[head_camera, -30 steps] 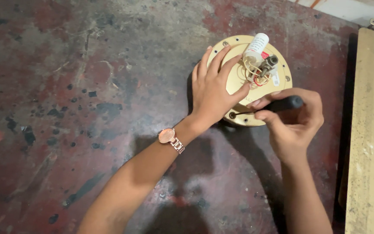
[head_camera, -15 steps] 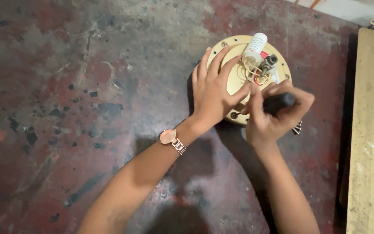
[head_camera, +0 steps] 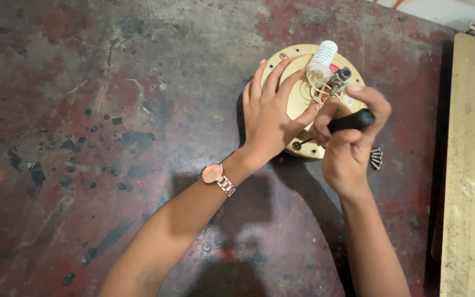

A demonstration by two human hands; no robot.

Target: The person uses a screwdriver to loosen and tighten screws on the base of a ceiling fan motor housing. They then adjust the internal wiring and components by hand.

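Head view. The left hand (head_camera: 270, 118) lies palm down, fingers spread and flat, on the round cream-gold metal motor plate (head_camera: 292, 99), pressing its left half; it grips nothing. A rose-coloured wristwatch with a metal band (head_camera: 215, 176) sits on the left wrist, and the forearm runs down toward the lower left of the frame.

The right hand (head_camera: 350, 143) is clenched around the black handle of a screwdriver (head_camera: 350, 121), held roughly level. Its thin shaft points left and downward, with the tip at a screw (head_camera: 297, 146) on the plate's lower rim. The right forearm rises from the lower right.

The plate rests on the worn, dark red-stained bench (head_camera: 111, 137), upper right of centre. A white cylindrical capacitor (head_camera: 322, 58) and a cluster of wires with a small metal fitting (head_camera: 333, 85) stand on the plate, just above the right hand. A few loose dark screws (head_camera: 376, 158) lie on the bench just right of the right hand. A pale wooden board with a metal hinge (head_camera: 474, 165) runs along the right edge.
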